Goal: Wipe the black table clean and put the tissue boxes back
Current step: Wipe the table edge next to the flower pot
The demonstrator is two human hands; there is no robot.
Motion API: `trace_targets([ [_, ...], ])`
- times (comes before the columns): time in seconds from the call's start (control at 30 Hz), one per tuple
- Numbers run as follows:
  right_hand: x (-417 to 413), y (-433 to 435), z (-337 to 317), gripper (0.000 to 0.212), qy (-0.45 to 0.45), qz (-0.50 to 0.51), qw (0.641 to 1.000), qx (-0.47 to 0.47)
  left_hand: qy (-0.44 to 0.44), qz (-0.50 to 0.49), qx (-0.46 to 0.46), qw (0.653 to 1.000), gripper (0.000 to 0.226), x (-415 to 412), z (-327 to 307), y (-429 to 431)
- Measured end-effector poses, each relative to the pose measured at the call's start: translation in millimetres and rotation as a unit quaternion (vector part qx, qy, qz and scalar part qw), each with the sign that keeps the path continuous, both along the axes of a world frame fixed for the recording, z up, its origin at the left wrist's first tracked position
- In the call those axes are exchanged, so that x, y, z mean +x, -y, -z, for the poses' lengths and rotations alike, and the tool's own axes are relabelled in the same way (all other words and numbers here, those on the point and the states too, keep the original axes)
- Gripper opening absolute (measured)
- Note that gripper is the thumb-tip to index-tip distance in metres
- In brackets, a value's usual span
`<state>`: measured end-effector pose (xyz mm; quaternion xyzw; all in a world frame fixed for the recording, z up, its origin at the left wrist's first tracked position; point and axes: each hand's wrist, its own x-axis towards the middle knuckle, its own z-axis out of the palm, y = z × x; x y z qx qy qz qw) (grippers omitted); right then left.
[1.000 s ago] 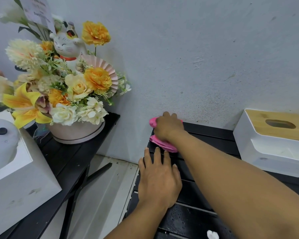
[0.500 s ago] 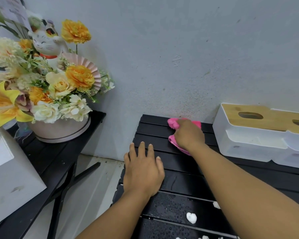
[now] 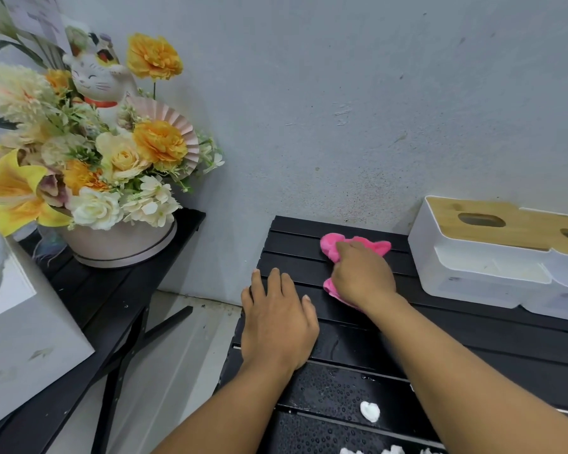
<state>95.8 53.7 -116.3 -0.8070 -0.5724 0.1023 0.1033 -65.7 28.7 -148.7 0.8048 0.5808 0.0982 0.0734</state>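
Lying wet: black slatted table [image 3: 489,335]; white bits [image 3: 370,411] | grey wall [image 3: 341,93] behind

pink cloth [image 3: 333,244] seemingly further right

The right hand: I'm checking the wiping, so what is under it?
Under the right hand lies a pink cloth, pressed on the black slatted table; its edges stick out above and beside the hand. The cloth's middle and the slats beneath are covered.
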Motion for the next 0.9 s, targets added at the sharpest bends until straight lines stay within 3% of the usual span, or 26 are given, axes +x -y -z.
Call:
trace_targets([
  [0.17, -40, -44, -19, 0.033, -0.040, -0.161, 0.985, -0.041, 0.008, 0.001, 0.009, 1.000, 0.062, 0, 1, 0],
  [0.3, -42, -55, -23, 0.042, -0.077, -0.214, 0.972, -0.055, 0.028, -0.002, 0.014, 1.000, 0.060, 0, 3, -1],
  [0.5, -11, -16, -22, 0.039, -0.108, -0.129, 0.986, 0.009, 0.022, -0.006, 0.012, 1.000, 0.056, 0, 2, 1],
  [0.67, 12, 23, -24, 0.022, -0.100, -0.022, 0.994, 0.030, 0.025, -0.005, 0.025, 0.999, 0.054, -1, 3, 1],
  [0.9, 20, 59, -8, 0.029, -0.051, -0.002, 0.998, 0.044, 0.024, -0.002, 0.025, 0.999, 0.048, -1, 2, 1],
])
